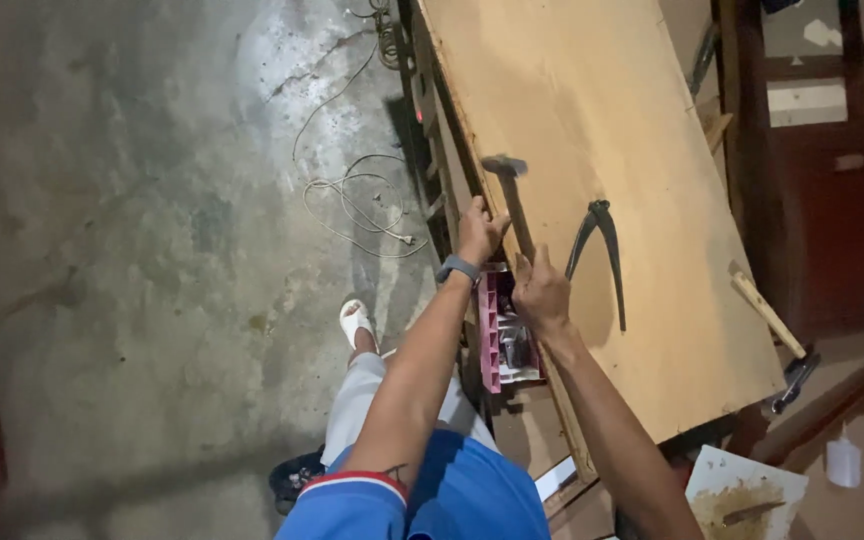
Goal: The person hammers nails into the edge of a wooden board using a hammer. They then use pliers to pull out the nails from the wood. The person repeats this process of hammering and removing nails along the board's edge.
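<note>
Right hand (540,292) with fingers clamped on the handle of a hammer (510,190), its head raised over the plywood sheet (602,120). Left hand (478,232) with fingers curled over the sheet's near edge. Pincers (597,250) lie flat just right of the hammer.

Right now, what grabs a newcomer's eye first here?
The big plywood sheet filling the upper right, with the right hand gripping a hammer at its near edge. The left hand rests on that edge beside it, a pair of pincers lies on the sheet, and a white cable lies tangled on the concrete floor.
</note>
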